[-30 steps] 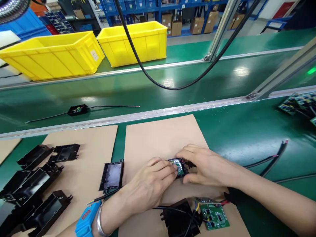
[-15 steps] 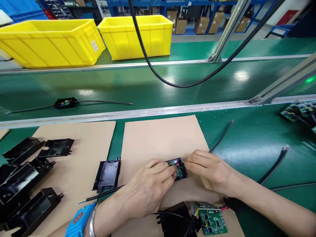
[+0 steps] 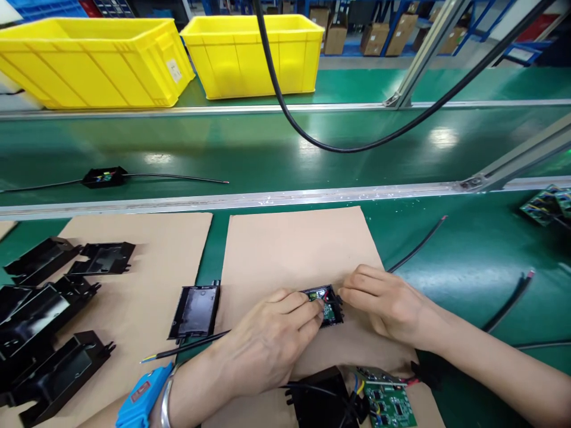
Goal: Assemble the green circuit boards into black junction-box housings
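My left hand [image 3: 283,333] is closed over the left part of a small black plastic case [image 3: 338,302], its fingertips pressing inside. A green circuit board [image 3: 329,311] with a red wire shows in that case. At the case's right end, my right hand [image 3: 386,303] pinches a black cable [image 3: 419,244], which runs out behind the fingers to the upper right. Another black cable [image 3: 191,348] with stripped blue and yellow ends emerges left of my left hand. Below lie a second black case [image 3: 319,401] and a bare green circuit board [image 3: 391,405] with wires.
A flat black cover [image 3: 195,312] lies left of my hands. Several empty black cases [image 3: 57,309] are piled on the left cardboard sheet [image 3: 156,238]. A wired case [image 3: 104,176] rests beyond the metal rail [image 3: 267,199]. Yellow bins [image 3: 254,56] stand behind; a thick cable [image 3: 352,148] hangs down.
The view has shifted slightly. Both hands keep their hold at the small case, with little visible movement between them.
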`<state>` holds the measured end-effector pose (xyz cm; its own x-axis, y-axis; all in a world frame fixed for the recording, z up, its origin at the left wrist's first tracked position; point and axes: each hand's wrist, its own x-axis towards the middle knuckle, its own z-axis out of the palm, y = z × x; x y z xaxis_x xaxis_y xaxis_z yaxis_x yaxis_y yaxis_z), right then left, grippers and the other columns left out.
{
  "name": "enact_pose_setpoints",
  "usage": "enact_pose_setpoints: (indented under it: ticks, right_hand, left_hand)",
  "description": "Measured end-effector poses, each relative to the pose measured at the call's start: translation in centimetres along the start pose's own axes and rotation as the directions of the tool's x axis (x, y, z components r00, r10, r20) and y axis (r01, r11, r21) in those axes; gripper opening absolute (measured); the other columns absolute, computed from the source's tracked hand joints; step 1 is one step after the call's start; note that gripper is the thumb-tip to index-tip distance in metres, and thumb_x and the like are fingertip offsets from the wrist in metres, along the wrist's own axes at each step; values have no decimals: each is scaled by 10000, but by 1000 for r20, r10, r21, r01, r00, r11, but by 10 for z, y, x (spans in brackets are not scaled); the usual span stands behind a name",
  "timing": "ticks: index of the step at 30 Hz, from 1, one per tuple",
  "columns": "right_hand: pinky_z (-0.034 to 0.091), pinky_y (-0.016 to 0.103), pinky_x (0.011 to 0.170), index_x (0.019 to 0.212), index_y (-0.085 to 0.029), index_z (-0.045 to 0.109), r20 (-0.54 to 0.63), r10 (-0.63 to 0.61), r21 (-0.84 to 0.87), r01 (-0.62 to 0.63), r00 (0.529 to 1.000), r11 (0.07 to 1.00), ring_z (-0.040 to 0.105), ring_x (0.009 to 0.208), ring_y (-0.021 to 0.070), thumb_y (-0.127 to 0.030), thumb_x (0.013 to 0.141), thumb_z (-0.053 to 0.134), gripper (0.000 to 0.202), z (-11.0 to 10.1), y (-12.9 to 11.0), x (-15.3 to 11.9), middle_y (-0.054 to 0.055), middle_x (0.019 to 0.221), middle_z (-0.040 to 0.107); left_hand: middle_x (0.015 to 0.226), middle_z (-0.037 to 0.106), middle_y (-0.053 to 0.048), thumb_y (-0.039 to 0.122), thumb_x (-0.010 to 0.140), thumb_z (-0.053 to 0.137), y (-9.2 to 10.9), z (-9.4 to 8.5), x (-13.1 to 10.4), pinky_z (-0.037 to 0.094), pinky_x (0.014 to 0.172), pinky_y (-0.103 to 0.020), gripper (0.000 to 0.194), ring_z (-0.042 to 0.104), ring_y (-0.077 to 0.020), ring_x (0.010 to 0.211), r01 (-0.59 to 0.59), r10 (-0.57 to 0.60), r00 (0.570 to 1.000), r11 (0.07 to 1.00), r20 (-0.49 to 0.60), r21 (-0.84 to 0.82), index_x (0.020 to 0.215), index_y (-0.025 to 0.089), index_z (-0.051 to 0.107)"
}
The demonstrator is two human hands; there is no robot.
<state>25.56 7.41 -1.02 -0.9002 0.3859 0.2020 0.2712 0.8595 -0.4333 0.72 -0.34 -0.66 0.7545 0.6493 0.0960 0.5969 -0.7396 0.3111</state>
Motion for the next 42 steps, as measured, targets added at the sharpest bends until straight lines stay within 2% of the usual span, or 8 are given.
enact_pose_setpoints:
  ticks: [9, 14, 21, 27, 32, 37, 39, 42]
  right_hand:
    - [388, 327, 594, 803, -165, 570, 128, 59, -207, -31, 990, 978, 465, 746, 202, -12, 884, 351, 279, 2, -14, 8, 74, 825, 556]
    - [378, 348, 582, 813, -158, 576, 169, 83, -327, -23, 982, 945, 460, 705, 213, -107, 918, 423, 193, 3, -20, 12, 82, 809, 555]
    - [429, 397, 803, 1036, -178, 642, -19, 164, -159, -165, 986, 973, 526, 963, 232, -78, 916, 442, 254, 2, -10, -5, 114, 1107, 606]
    - [427, 364, 767, 1047, -159, 652, -92, 139, -41, -144, 986, 989, 531, 874, 200, -82, 941, 423, 263, 8, -10, -4, 84, 936, 650]
    - [416, 345, 735, 917, -166, 677, -101, 129, -36, -133, 987, 990, 519, 809, 184, -77, 952, 391, 301, 12, -11, 3, 71, 852, 650]
    - [442, 376, 835, 1039, -179, 665, -35, 176, -10, -177, 984, 984, 534, 914, 212, -160, 929, 502, 197, -5, -3, -4, 81, 964, 648]
    - [442, 386, 868, 1097, -192, 650, -23, 194, -24, -195, 981, 981, 530, 962, 224, -227, 926, 543, 205, -16, 4, -12, 85, 1019, 634]
    - [449, 383, 834, 1081, -219, 652, -25, 243, -72, -244, 970, 967, 528, 989, 244, -272, 906, 577, 198, -26, 14, -26, 83, 1044, 619]
  left_hand:
    - [1424, 504, -96, 111, 777, 518, 2, -2, 2, 463, 906, -373, 432, 537, -249, 1078, 4, -4, 999, 1000, 36, 7, 1205, 94, 574]
    - [1325, 590, -101, 148, 759, 539, 4, -4, 7, 458, 899, -400, 326, 550, -267, 1067, 66, -62, 996, 995, 57, -77, 1077, 126, 607]
    - [1339, 571, -106, 116, 874, 462, -2, -3, -1, 456, 924, -381, 481, 544, -224, 1067, 52, -69, 994, 978, -81, -204, 1352, 132, 411]
    - [1177, 621, -158, 53, 812, 440, 5, -1, -2, 473, 841, -420, 650, 530, -275, 1023, 93, -93, 996, 991, 1, -92, 1446, 67, 294]
    - [1325, 541, -185, 20, 802, 426, 10, -1, 3, 449, 890, -460, 673, 526, -295, 1104, 130, -129, 991, 991, 41, -41, 1459, 72, 290]
    - [1418, 514, -122, 125, 893, 462, -1, -24, -7, 390, 1052, -477, 713, 454, -255, 1271, 190, -208, 978, 929, -21, -319, 1518, 180, 122]
    - [1390, 539, -103, 174, 924, 468, -7, -39, -17, 385, 1070, -462, 639, 445, -239, 1286, 274, -318, 946, 894, -71, -355, 1496, 208, 182]
    - [1215, 600, -83, 211, 900, 532, -11, -50, -35, 476, 945, -424, 374, 539, -246, 1129, 421, -434, 901, 875, -3, -238, 1270, 226, 479]
